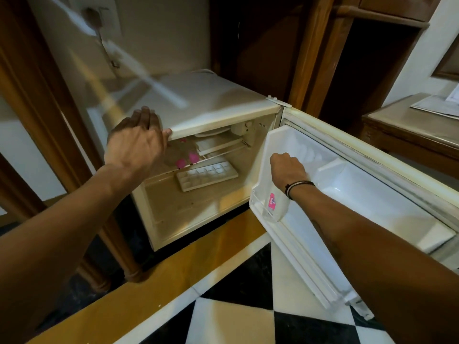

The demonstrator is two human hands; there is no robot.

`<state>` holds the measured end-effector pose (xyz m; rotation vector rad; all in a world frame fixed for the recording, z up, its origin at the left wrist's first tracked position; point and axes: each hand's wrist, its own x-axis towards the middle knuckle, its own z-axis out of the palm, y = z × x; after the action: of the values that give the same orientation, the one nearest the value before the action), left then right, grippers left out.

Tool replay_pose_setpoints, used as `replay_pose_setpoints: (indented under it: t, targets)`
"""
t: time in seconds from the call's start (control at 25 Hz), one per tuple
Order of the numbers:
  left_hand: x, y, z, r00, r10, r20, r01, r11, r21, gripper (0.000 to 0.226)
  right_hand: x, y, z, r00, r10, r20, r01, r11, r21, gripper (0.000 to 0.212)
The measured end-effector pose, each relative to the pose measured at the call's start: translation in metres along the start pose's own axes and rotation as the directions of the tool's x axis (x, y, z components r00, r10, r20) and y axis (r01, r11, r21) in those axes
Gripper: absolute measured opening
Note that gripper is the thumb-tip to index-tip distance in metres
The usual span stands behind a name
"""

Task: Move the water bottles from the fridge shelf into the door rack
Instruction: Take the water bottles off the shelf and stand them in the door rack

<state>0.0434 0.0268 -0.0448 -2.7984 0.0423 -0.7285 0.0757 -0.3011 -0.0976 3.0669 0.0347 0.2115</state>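
A small white fridge (211, 105) stands open, its door (372, 194) swung out to the right. My right hand (288, 170) is shut on the top of a clear water bottle (275, 204) with a pink label, which stands upright in the door rack (263, 214). On the wire shelf (223, 147) inside lie more bottles (187, 155) with pink caps, partly hidden behind my left hand. My left hand (136, 142) rests open on the fridge's top front edge, holding nothing.
A white ice tray (207, 175) lies on the fridge floor below the shelf. A wooden post (49, 108) stands left of the fridge, and a wooden table (409, 130) with papers behind the door. The floor has black, white and yellow tiles.
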Motion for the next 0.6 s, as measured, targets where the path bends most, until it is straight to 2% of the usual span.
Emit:
replay_pose_setpoints:
  t: [0.08, 0.2, 0.36, 0.48, 0.52, 0.6]
  targets:
    - [0.001, -0.004, -0.003, 0.999, 0.020, 0.044, -0.020, 1.000, 0.001, 0.078, 0.016, 0.007, 0.008, 0.996, 0.075, -0.045, -0.069, 0.992, 0.107, 0.024]
    - [-0.005, -0.001, 0.004, 0.999, -0.011, -0.047, 0.011, 1.000, 0.001, 0.077, 0.030, 0.007, 0.016, 0.987, 0.108, -0.117, -0.090, 0.985, 0.149, 0.024]
    - [-0.008, 0.005, 0.013, 0.984, -0.028, -0.177, 0.031, 0.999, 0.016, 0.074, 0.042, 0.006, 0.017, 0.994, 0.067, -0.091, -0.059, 0.994, 0.090, 0.024]
    - [-0.006, 0.006, 0.023, 0.969, -0.043, -0.243, 0.049, 0.999, 0.020, 0.076, 0.048, 0.005, 0.005, 0.998, 0.011, -0.060, -0.016, 0.997, -0.071, 0.029]
    - [-0.006, 0.007, 0.027, 0.964, -0.044, -0.264, 0.049, 0.999, 0.013, 0.076, 0.048, 0.002, -0.002, 0.994, -0.009, -0.113, -0.006, 0.991, -0.131, 0.029]
    - [-0.003, 0.007, 0.034, 0.954, -0.044, -0.298, 0.046, 0.999, 0.001, 0.075, 0.051, -0.021, -0.013, 0.965, -0.063, -0.254, 0.039, 0.995, -0.097, 0.022]
